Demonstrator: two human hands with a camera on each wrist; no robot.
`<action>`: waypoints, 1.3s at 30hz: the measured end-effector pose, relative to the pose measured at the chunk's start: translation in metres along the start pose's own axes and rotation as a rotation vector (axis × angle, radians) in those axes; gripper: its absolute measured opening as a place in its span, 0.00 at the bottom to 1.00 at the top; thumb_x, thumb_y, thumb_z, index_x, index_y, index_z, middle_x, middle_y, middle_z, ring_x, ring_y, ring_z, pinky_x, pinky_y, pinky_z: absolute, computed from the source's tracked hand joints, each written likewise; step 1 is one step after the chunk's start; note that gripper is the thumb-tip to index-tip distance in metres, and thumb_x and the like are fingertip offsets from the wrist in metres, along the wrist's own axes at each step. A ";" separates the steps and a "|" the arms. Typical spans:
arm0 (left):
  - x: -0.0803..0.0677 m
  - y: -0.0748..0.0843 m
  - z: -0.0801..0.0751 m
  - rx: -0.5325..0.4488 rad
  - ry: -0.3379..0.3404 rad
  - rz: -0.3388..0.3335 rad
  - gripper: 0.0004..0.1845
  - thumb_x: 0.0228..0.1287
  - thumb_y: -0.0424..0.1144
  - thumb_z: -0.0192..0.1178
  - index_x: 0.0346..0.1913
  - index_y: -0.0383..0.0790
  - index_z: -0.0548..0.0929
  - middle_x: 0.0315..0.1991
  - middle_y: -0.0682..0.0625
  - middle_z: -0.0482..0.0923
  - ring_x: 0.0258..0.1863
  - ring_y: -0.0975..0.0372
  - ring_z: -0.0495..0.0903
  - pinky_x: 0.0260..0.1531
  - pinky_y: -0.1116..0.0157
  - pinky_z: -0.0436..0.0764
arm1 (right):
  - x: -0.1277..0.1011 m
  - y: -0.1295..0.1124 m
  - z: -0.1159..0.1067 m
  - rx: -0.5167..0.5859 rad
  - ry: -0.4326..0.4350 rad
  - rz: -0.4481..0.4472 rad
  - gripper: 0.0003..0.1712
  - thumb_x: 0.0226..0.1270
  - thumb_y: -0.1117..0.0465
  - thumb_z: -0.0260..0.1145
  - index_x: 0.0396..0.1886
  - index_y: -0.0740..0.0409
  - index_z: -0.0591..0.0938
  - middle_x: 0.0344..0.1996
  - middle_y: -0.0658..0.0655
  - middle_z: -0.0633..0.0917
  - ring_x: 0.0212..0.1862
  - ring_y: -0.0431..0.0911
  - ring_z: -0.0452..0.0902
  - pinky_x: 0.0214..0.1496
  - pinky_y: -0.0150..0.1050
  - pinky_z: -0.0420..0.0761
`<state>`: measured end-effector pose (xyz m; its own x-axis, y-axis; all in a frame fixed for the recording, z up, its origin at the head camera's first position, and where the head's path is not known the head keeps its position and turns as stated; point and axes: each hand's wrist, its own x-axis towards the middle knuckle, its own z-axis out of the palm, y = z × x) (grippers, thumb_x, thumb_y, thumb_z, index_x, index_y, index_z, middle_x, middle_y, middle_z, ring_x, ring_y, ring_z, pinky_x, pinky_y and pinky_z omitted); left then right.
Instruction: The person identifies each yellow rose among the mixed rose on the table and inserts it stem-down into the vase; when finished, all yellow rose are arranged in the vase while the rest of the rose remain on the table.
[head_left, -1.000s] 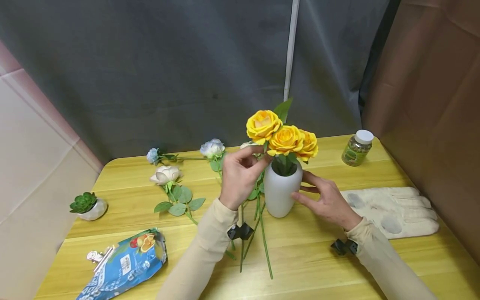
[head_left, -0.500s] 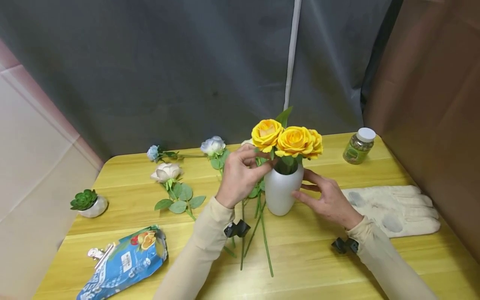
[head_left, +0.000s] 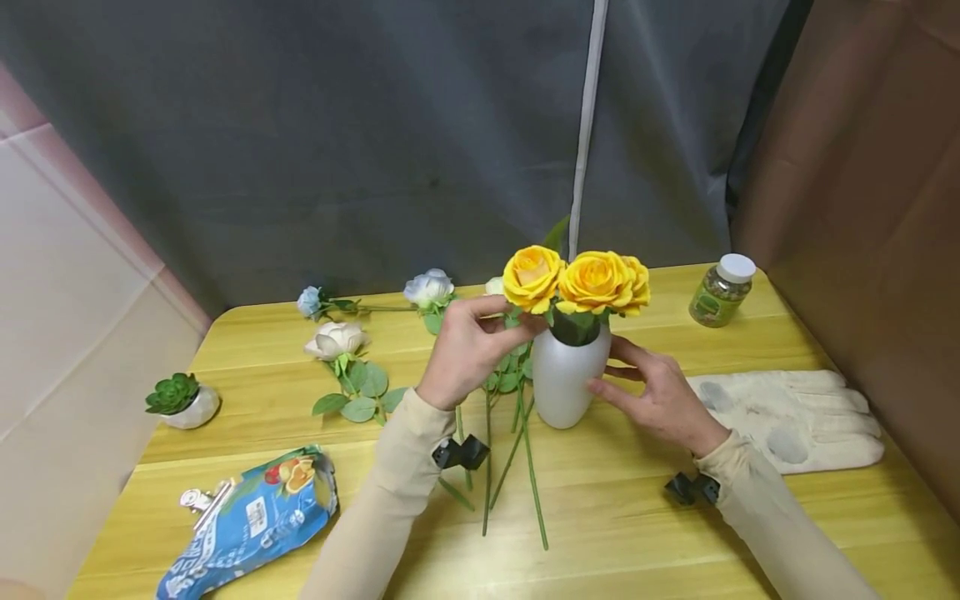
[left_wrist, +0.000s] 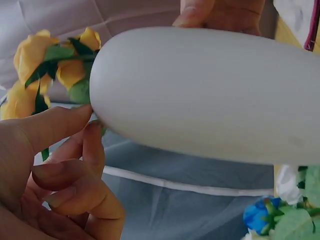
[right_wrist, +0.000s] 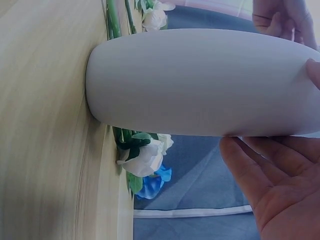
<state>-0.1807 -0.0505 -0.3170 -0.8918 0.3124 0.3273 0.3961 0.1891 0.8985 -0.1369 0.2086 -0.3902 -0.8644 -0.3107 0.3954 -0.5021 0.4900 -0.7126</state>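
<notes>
Three yellow roses [head_left: 598,282] stand in a white vase [head_left: 566,383], which is upright on the table. My left hand [head_left: 476,346] is at the left of the vase mouth, thumb and finger pinched together just under the leftmost yellow rose [head_left: 532,277]. In the left wrist view those fingertips [left_wrist: 87,116] meet against the vase rim; the stem between them is mostly hidden. My right hand [head_left: 660,396] grips the vase's right side. In the right wrist view its thumb [right_wrist: 314,72] lies on one side and its fingers [right_wrist: 250,165] on another.
White and pale blue flowers [head_left: 335,342] lie at the left and back, with several green stems [head_left: 531,475] left of the vase. Also about are a succulent pot [head_left: 193,408], a clipped blue bag [head_left: 251,521], a lidded jar [head_left: 722,292] and a work glove [head_left: 791,421].
The leftmost yellow rose has sunk lower into the vase, and my left hand has shifted slightly down and left. The other blooms sit a little further right. My right hand keeps its hold.
</notes>
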 end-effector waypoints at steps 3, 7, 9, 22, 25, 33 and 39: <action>-0.002 -0.007 -0.009 0.002 0.000 -0.021 0.08 0.62 0.37 0.74 0.42 0.40 0.92 0.30 0.51 0.87 0.15 0.64 0.64 0.20 0.70 0.65 | 0.000 0.000 -0.001 -0.003 -0.002 0.001 0.30 0.65 0.65 0.74 0.66 0.67 0.77 0.59 0.67 0.84 0.60 0.60 0.83 0.53 0.47 0.86; -0.005 -0.023 -0.023 0.043 0.041 -0.094 0.07 0.64 0.40 0.73 0.42 0.42 0.93 0.43 0.49 0.90 0.28 0.58 0.79 0.30 0.68 0.76 | 0.000 0.000 -0.002 -0.003 0.000 -0.004 0.30 0.65 0.65 0.74 0.66 0.67 0.77 0.59 0.67 0.84 0.60 0.60 0.83 0.53 0.48 0.86; -0.006 -0.034 -0.029 0.073 0.054 -0.145 0.08 0.65 0.41 0.73 0.42 0.42 0.93 0.43 0.48 0.90 0.36 0.56 0.84 0.36 0.66 0.79 | -0.001 0.001 -0.002 -0.005 0.000 -0.004 0.30 0.65 0.65 0.74 0.65 0.67 0.77 0.59 0.67 0.84 0.59 0.60 0.83 0.53 0.48 0.86; -0.020 -0.101 -0.034 0.244 -0.035 -0.438 0.07 0.65 0.39 0.72 0.41 0.40 0.92 0.40 0.46 0.91 0.42 0.54 0.89 0.55 0.52 0.83 | -0.002 0.002 -0.001 -0.010 0.019 -0.022 0.29 0.66 0.66 0.73 0.65 0.66 0.78 0.58 0.67 0.85 0.58 0.61 0.83 0.52 0.48 0.87; -0.022 -0.111 -0.031 0.303 -0.059 -0.456 0.05 0.65 0.37 0.70 0.40 0.41 0.93 0.40 0.47 0.91 0.39 0.57 0.89 0.48 0.56 0.85 | -0.002 0.002 -0.001 -0.008 0.016 -0.022 0.29 0.65 0.66 0.74 0.65 0.66 0.78 0.58 0.67 0.85 0.58 0.61 0.83 0.52 0.48 0.87; -0.025 -0.119 -0.027 0.341 -0.084 -0.485 0.05 0.66 0.36 0.69 0.38 0.40 0.93 0.33 0.48 0.91 0.37 0.58 0.88 0.37 0.67 0.81 | 0.000 0.001 -0.001 0.002 -0.003 -0.002 0.30 0.65 0.65 0.74 0.66 0.67 0.77 0.59 0.67 0.84 0.60 0.60 0.83 0.53 0.48 0.86; -0.026 -0.121 -0.022 0.273 -0.118 -0.559 0.07 0.67 0.41 0.70 0.39 0.42 0.93 0.31 0.50 0.91 0.20 0.67 0.74 0.23 0.69 0.73 | 0.000 0.001 -0.001 -0.001 -0.005 -0.004 0.30 0.66 0.65 0.74 0.66 0.67 0.77 0.59 0.67 0.84 0.60 0.61 0.83 0.53 0.49 0.86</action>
<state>-0.2100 -0.1017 -0.4278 -0.9560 0.1960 -0.2183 -0.0668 0.5791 0.8125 -0.1373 0.2104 -0.3903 -0.8623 -0.3163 0.3955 -0.5055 0.4896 -0.7105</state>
